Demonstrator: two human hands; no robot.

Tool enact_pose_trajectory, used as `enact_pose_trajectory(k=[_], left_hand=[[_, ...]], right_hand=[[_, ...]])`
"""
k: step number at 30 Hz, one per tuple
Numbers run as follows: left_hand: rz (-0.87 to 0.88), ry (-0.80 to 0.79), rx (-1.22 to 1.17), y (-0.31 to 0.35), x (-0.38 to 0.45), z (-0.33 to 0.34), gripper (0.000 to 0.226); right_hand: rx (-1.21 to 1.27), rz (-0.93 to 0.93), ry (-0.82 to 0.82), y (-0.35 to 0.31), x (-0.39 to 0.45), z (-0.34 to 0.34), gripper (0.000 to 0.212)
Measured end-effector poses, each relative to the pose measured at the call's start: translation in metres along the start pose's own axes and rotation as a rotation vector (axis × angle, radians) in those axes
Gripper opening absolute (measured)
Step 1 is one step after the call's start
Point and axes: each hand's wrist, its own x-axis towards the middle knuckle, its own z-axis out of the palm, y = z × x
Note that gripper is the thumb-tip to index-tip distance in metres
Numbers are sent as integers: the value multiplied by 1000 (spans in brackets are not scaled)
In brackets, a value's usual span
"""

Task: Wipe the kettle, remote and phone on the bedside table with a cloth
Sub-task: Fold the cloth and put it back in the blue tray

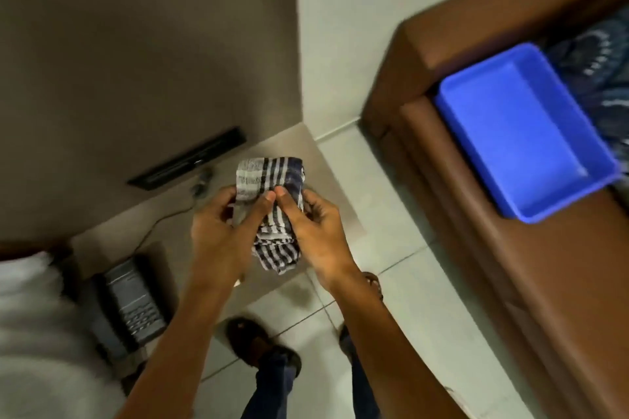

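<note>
1. Standing over the beige laminate bench [299,150], the person has the dark grey corded desk phone [131,306] at its left edge; a careless wipe could knock the handset or snag its thin cord.
2. Bundled blue-and-white checked cotton cloth [272,201] is pinched by both the left hand [221,228] and the right hand [316,224]; loose folds may drop.
3. Kettle and remote cannot be made out, so they could get missed.
</note>
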Motion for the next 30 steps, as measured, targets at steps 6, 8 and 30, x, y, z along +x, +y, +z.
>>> enact_pose_trajectory(k=[6,8,30], left_hand=[[229,-199,191,70,16,144,26],[274,-246,233,82,19,192,30],[534,-345,718,88,52,366,78]], right_hand=[[196,-95,252,-70,21,-142,35],[245,-117,373,-83,32,-197,36],[-534,285,878,-75,152,-484,94]])
